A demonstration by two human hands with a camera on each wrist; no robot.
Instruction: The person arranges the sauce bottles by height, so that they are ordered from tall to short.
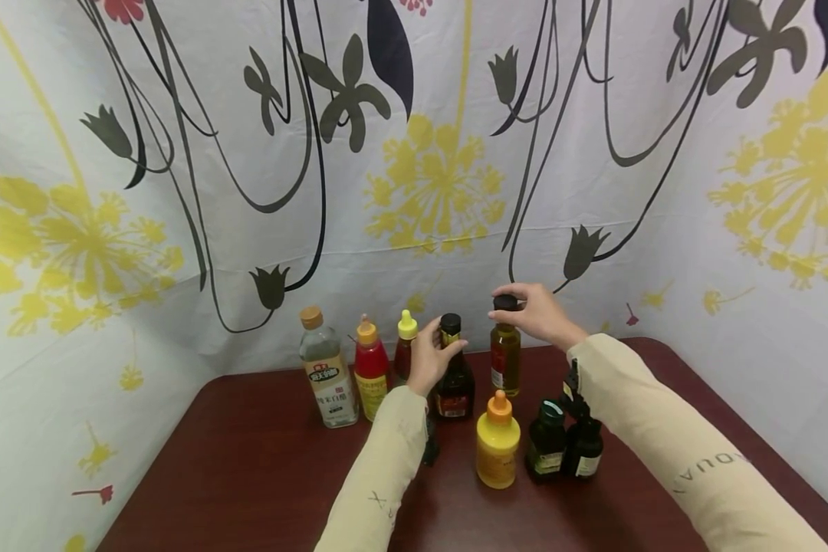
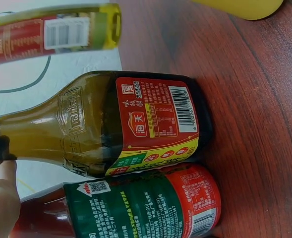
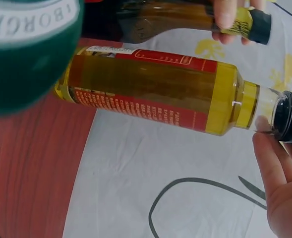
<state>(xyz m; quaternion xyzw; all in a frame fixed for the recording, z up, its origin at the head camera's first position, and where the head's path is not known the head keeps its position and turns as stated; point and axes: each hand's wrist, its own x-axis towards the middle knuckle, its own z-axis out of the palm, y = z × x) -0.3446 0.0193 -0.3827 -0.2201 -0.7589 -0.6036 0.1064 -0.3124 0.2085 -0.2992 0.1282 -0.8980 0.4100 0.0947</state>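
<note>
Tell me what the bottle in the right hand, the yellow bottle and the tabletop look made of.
Held bottle: glossy, transparent glass or hard clear plastic; yellow liquid shows through and the shoulder catches a highlight.
Yellow bottle: probably smooth plastic, judging by its rounded body and orange nozzle cap.
Tabletop: reddish-brown wood or wood-look laminate; streaked grain shows.

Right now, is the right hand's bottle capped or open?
Capped: a black cap tops the bottle, and the right hand grips that cap.
</note>
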